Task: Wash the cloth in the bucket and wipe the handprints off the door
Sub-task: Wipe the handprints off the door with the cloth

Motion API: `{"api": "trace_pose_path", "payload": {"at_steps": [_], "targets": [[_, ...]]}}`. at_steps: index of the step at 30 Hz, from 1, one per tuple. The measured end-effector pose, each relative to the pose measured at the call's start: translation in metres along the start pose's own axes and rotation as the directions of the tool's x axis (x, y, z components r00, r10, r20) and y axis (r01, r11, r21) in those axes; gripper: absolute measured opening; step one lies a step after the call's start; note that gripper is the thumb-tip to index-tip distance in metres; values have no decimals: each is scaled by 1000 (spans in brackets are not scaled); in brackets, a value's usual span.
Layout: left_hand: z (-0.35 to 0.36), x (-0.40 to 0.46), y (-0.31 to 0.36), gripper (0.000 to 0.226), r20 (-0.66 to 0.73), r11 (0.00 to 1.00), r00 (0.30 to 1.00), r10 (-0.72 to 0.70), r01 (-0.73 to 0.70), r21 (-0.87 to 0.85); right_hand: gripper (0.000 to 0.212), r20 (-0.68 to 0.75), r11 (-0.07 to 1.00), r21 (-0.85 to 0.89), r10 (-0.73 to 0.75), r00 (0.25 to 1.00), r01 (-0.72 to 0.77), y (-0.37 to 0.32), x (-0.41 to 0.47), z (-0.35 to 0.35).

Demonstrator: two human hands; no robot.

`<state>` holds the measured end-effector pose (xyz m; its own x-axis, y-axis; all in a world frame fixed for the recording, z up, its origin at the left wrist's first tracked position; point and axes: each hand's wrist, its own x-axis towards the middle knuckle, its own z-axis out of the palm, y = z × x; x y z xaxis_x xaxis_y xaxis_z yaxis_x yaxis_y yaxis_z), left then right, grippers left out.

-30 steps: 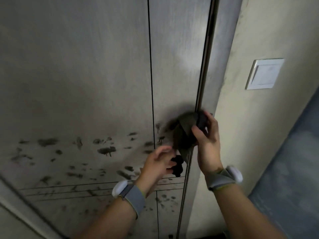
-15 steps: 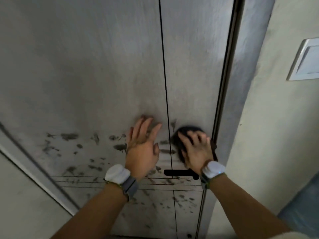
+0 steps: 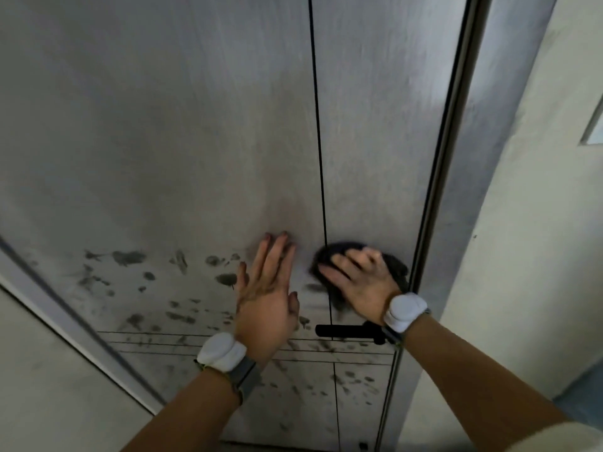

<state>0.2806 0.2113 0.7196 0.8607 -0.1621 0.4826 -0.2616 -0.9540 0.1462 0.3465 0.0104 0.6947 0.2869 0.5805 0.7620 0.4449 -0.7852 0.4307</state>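
A grey door (image 3: 195,125) fills the view, with dark smudged handprints (image 3: 127,257) across its lower half. My right hand (image 3: 362,282) presses a dark cloth (image 3: 396,265) flat against the door near its right edge, just above the black door handle (image 3: 346,330). My left hand (image 3: 266,298) lies flat on the door with fingers spread, to the left of the cloth, over some of the smudges. The bucket is out of view.
The door frame (image 3: 456,158) runs down the right side, with a pale wall (image 3: 535,223) beyond it and a white switch plate (image 3: 595,125) at the far right edge. Another pale wall (image 3: 39,370) shows at the lower left.
My right hand went from bunching the cloth at the door edge to pressing it flat on the door. My left hand rose and laid flat on the door. The camera shifted left.
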Motion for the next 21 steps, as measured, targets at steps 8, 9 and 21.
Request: {"api": "trace_pose_path", "payload": {"at_steps": [8, 9, 21], "targets": [[1, 1, 2, 86, 23, 999, 999, -29, 29, -32, 65, -198, 793, 186, 609, 768, -580, 32, 60, -34], [2, 2, 2, 86, 28, 999, 999, -28, 29, -34, 63, -188, 808, 166, 589, 786, -565, 22, 60, -25], [2, -5, 8, 87, -44, 996, 997, -56, 53, -78, 75, 28, 914, 94, 393, 919, -394, 39, -11, -37]]}}
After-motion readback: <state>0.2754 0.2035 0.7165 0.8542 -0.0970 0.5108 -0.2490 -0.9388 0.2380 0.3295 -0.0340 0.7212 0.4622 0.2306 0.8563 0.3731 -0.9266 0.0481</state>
